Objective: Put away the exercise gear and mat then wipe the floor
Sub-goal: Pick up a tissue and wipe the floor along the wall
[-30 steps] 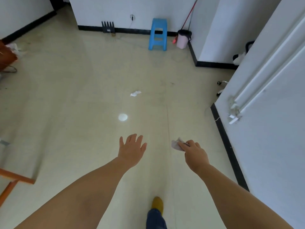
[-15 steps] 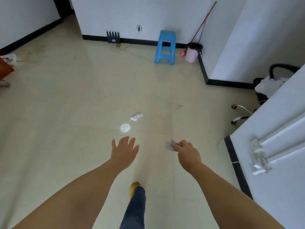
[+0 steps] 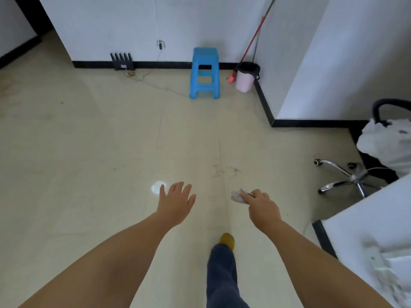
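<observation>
— Looking down from the head view, what does each hand do?
— The left hand point(image 3: 176, 202) is spread flat over the floor point(image 3: 89, 152), its grip empty. The right hand point(image 3: 263, 207) pinches a crumpled wipe point(image 3: 237, 196) in a closed grip, held above the tiles.
— What lies around them?
— A blue stool point(image 3: 204, 73) and pink bin point(image 3: 245, 77) stand by the far wall; a chair base point(image 3: 347, 176) sits to the right.

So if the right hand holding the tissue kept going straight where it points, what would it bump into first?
The right hand, pinching the crumpled tissue, points ahead and slightly left. The way looks free over bare floor; the blue stool by the far wall is probably first, though depth is unclear.
</observation>
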### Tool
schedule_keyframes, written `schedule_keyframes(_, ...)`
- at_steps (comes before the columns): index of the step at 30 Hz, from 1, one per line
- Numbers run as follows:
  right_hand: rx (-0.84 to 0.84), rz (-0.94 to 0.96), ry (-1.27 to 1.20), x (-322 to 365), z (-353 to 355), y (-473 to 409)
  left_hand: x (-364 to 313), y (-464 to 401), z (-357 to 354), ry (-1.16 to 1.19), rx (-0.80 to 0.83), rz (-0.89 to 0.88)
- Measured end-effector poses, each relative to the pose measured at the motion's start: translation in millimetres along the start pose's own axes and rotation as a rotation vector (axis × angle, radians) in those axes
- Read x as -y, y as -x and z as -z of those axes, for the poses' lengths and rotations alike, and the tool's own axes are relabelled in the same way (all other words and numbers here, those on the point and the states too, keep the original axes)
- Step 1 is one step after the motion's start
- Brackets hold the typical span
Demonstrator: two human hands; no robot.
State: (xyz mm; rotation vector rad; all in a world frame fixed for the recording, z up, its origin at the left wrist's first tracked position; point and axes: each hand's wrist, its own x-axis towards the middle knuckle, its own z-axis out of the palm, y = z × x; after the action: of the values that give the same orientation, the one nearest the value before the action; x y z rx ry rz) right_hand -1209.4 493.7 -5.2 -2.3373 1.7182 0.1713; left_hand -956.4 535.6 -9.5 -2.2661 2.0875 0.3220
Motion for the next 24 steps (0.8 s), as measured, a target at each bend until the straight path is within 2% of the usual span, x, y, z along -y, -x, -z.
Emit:
schedule_keyframes(6,0.002,-0.038,-0.037,-62.7,50.9,-165.1,-23.0,-177.0,38.4,0.024,0.016,0.037)
schedule_keyframes(12,0.027,0.028,-0.078,-90.9,98.1,-311.3,-41.6,-322.8,77.8,0.054,0.017,0.044)
schedule_keyframes(17,-0.027,0.059,-0.124,-99.9,128.8,-458.3,-17.7,-460.9,99.2,0.073,0.009,0.076)
schedule_keyframes(24,-0.101,-0.025,-0.214,-104.9,192.7,-655.1,31.1,-660.0,157.1,0.056,0.004,0.045)
